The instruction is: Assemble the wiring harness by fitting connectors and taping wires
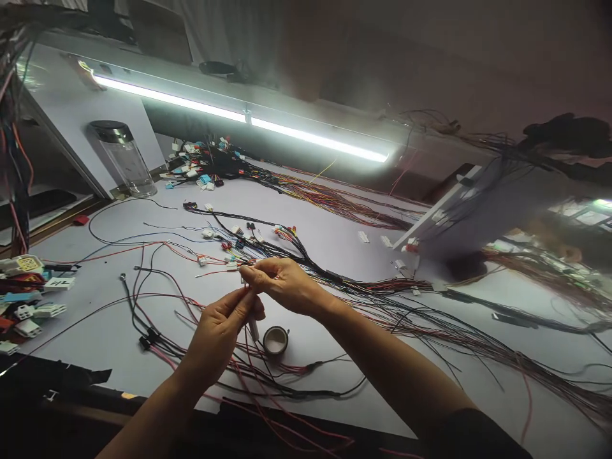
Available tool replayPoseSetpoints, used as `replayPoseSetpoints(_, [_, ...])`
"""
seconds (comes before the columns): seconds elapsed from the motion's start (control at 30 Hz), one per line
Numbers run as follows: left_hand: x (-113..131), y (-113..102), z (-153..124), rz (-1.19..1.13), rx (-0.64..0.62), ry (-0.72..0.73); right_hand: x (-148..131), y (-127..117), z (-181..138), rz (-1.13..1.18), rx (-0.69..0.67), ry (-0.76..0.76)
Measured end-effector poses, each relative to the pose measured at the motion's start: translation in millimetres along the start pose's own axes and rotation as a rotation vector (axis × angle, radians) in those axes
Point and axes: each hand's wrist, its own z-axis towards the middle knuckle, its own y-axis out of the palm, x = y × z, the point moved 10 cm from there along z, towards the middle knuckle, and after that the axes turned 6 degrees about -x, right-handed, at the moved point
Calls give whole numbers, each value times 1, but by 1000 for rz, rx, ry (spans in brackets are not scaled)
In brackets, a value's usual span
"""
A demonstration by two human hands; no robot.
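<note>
Over the middle of the white table, my hands meet with the fingers pinched together. My left hand [222, 328] is closed on thin red wires just below my right fingertips. Thumb and forefinger of my right hand [284, 284] pinch the wires from above; the exact spot they grip is hidden behind the fingers. Small connectors [231, 260] on wire ends lie just beyond the fingertips. A pale narrow piece [253, 326] shows below my left fingers, too covered to name. The roll of dark tape [276, 341] sits right of my left hand.
A black-wrapped wire harness [310, 261] runs across the table. Black and red cables [315, 393] lie near the front edge. Connectors [60, 284] are heaped at left. A glass jar [127, 159] stands at back left beneath a light tube [315, 134]. More wires [335, 204] line the back.
</note>
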Motion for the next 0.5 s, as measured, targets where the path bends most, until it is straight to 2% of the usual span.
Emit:
replayPoseSetpoints(0.1, [3,8,-3,-123,-34,-5,7,10,11,275,-9,-7])
replayPoseSetpoints(0.17, [0,11,-5,-270,-33,-36,7,9,15,371,18,-53])
replayPoseSetpoints(0.27, [-8,13,-7,-397,-43,-92,3,8,16,393,30,-125])
replayPoseSetpoints(0.5, [-33,6,-12,-498,-44,-233,-7,10,11,379,-18,-225])
